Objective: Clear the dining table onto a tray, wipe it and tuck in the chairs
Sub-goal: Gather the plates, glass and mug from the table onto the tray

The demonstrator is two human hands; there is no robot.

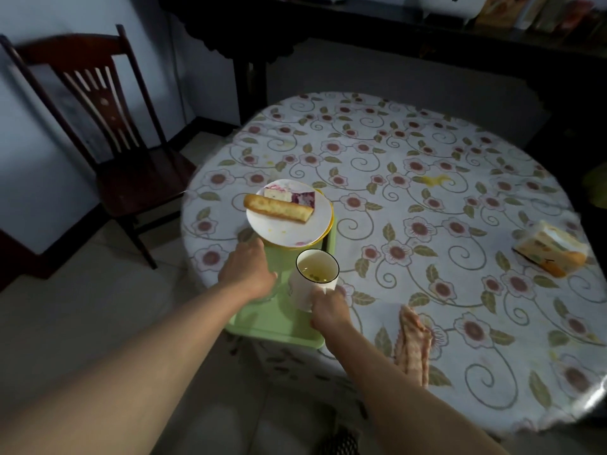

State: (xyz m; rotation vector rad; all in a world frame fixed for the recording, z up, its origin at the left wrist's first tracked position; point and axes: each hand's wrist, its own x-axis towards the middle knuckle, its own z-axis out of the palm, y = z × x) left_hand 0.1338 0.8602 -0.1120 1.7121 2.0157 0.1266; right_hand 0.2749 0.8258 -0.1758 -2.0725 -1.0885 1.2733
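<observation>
On green tray (262, 330) at table (427, 192) edge, right hand (328, 311) grips mug (313, 279) w/ tea — ceramic, fragile, sloshy, so hold handle/base level; left hand (248, 272) prob. holds something hidden, can't tell.

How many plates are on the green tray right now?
2 that I can tell: a white round plate carrying bread and cake, stacked on a yellow-rimmed plate, at the far end of the green plastic tray. More could be hidden beneath the stack.
</observation>
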